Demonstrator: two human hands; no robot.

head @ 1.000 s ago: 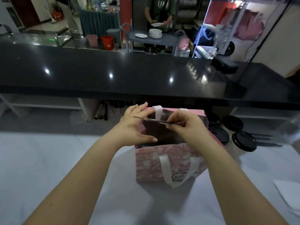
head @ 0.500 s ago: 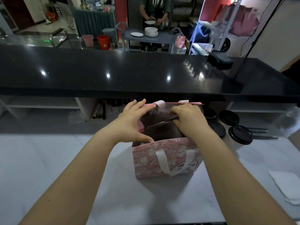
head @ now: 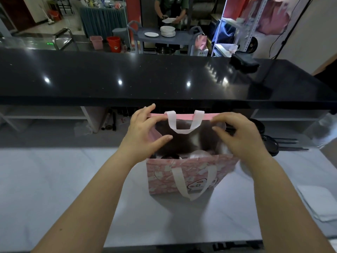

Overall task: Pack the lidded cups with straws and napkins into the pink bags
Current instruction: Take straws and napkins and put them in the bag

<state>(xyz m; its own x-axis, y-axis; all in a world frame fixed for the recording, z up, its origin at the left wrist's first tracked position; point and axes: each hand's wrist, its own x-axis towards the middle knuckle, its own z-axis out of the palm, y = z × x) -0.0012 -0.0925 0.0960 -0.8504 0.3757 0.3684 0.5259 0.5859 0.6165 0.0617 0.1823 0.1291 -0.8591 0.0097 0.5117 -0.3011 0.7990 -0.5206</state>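
A pink patterned bag with white handles stands open on the white marble table. My left hand holds the bag's left corner, with fingers over the back rim and thumb across the mouth. At the bag's right rim, my right hand hovers with loosely bent fingers and nothing visibly held. Inside the bag, a dark cup lid and a pale rounded shape show, both blurred. Behind my right hand stand black-lidded cups. Black straws lie beside them.
White napkins lie at the right edge of the table. A raised black counter runs across just behind the bag, with a dark object on it. Beyond it, a person handles plates at a grey cart.
The thin straw my right hand held over the bag's mouth is gone from the hand. Both hands have spread to the bag's sides, and the far handle now shows over the mouth.
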